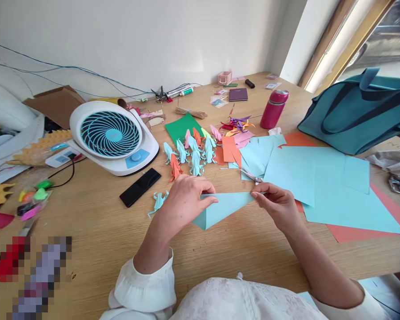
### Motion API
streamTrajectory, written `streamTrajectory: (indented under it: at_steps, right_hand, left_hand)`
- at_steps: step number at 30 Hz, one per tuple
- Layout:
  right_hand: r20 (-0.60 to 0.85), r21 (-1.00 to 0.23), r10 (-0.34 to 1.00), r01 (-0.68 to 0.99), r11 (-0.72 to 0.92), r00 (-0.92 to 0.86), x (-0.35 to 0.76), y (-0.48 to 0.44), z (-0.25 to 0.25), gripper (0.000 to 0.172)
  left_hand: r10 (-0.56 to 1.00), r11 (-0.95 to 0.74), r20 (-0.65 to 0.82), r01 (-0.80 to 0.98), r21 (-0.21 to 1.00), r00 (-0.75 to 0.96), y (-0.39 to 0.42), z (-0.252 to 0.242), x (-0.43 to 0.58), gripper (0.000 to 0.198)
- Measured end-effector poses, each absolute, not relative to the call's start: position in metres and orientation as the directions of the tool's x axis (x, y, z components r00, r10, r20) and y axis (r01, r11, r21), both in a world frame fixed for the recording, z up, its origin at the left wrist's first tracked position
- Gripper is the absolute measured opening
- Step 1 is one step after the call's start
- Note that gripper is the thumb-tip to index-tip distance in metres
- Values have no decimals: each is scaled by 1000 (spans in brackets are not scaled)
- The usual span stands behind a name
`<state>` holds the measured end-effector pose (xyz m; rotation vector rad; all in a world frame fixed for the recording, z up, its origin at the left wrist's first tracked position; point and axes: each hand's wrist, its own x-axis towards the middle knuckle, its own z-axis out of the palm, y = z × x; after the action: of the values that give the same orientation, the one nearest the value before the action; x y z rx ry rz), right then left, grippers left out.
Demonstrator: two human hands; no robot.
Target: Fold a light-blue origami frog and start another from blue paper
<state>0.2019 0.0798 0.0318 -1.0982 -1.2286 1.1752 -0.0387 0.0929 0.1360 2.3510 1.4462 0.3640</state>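
A light-blue sheet of paper (225, 208), folded to a triangular shape, is held between both hands just above the wooden table. My left hand (186, 200) grips its left part with thumb and fingers, hiding that end. At the right tip, my right hand (275, 202) pinches the paper between thumb and fingers. Beyond the left hand stand several folded paper figures, light blue (196, 162), orange (175, 168) and pink. One more light-blue figure (158, 202) lies left of my left wrist. Scissors (253, 176) lie partly on cut paper beyond the right hand.
Light-blue sheets (336, 186) over orange ones spread on the right, near a teal bag (360, 111) and a magenta bottle (274, 109). A white fan (115, 138) and a black phone (140, 187) are at left. A green sheet (183, 126) lies behind the figures.
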Motion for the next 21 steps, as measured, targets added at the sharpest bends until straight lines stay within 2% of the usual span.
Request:
streamTrajectory:
  at_steps: [7, 15, 21]
  right_hand:
    - [90, -995, 996, -36, 89, -22, 203, 79, 30, 15]
    - [40, -999, 999, -9, 40, -1, 204, 78, 29, 20]
    - [28, -1000, 1000, 3, 28, -6, 203, 78, 29, 22]
  left_hand:
    - [905, -393, 24, 815, 426, 424, 92, 137, -38, 10]
    - [892, -434, 40, 830, 349, 450, 90, 138, -40, 7]
    - [892, -440, 59, 828, 348, 449, 90, 138, -41, 7]
